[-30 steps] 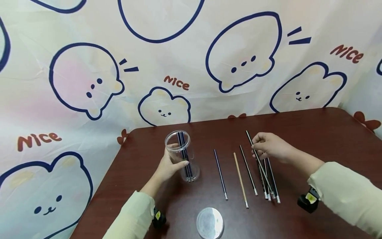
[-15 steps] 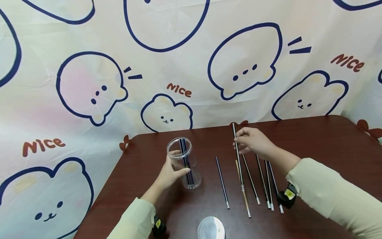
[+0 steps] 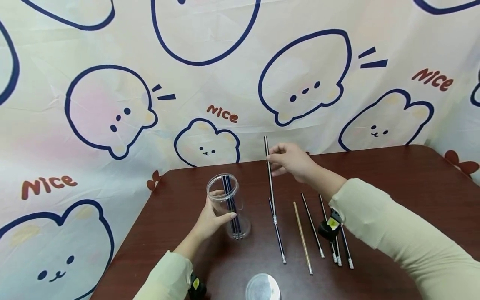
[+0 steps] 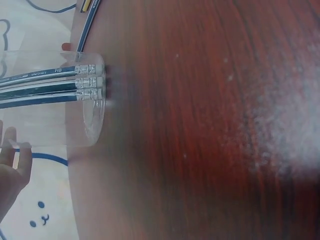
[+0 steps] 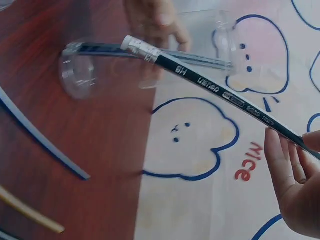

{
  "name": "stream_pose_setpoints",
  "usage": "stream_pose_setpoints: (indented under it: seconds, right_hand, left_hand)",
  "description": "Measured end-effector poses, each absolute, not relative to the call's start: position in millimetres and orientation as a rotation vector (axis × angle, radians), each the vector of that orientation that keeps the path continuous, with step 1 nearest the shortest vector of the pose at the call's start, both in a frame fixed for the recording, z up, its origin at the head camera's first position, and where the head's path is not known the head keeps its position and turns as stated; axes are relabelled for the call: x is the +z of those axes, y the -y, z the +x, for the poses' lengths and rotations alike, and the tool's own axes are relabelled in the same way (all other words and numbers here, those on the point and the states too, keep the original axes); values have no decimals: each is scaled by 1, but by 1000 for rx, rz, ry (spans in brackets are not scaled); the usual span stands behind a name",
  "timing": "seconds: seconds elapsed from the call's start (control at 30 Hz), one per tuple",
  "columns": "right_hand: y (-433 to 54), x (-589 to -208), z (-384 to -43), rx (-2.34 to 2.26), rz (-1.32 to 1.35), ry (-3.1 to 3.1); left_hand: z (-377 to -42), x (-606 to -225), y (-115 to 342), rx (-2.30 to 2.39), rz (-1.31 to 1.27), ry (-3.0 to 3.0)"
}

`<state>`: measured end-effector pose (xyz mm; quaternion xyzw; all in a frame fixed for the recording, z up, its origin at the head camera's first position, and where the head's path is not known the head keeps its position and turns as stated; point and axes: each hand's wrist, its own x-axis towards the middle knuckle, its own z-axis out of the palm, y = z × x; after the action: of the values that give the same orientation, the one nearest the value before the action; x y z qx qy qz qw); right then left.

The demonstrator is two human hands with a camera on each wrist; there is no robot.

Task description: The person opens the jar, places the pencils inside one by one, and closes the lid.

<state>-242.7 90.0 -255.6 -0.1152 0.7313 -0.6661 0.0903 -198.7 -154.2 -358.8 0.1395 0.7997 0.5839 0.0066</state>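
My left hand (image 3: 211,215) grips a clear plastic jar (image 3: 241,207), fingers behind it and thumb across its front. Inside stand three dark pencils (image 4: 50,85), their eraser ends at the jar's bottom in the left wrist view. My right hand (image 3: 290,161) pinches a black-and-silver striped pencil (image 5: 210,86) near its upper end, to the right of the jar. This pencil hangs nearly upright, with its white eraser end down. In the head view that end overlaps a blue pencil (image 3: 280,243) lying on the table.
A natural-wood pencil (image 3: 302,237) and a dark pencil (image 3: 313,225) lie on the brown table (image 3: 180,196). Farther right, several more dark pencils (image 3: 346,248) are partly behind the right wrist camera (image 3: 330,227). A round clear lid (image 3: 263,287) lies near the front. A printed cloth (image 3: 210,79) hangs behind.
My right hand has lifted the striped pencil from the group at the right and carried it left toward the jar, turning it more upright. The left hand keeps its hold on the jar.
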Motion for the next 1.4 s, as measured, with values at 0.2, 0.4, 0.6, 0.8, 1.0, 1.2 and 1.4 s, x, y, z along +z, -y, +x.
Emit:
stream_pose_setpoints:
  seconds: [0.2, 0.4, 0.6, 0.8, 1.0, 1.2, 1.4]
  right_hand:
    - [-74, -238, -248, -2072, -345, -2151]
    - [-65, -225, -253, -2145, -338, -2125]
    - [-54, -214, -261, -2216, -297, -2118]
    - [-37, -207, -270, -2317, -273, -2070]
    - [-19, -206, -276, -2353, -313, -2071]
    - [-2, -212, -279, -2352, -378, -2018]
    - [10, -224, -279, -2281, -425, -2007]
  left_hand:
    - [-198, -362, 153, 1819, 454, -2500]
    - [-197, -364, 151, 1794, 450, -2525]
    - [-198, -365, 148, 1785, 453, -2547]
    - [-199, -364, 150, 1790, 456, -2558]
    - [-205, -368, 154, 1801, 458, -2527]
    - [-218, -384, 164, 1813, 491, -2538]
    - [-219, -383, 166, 1804, 475, -2544]
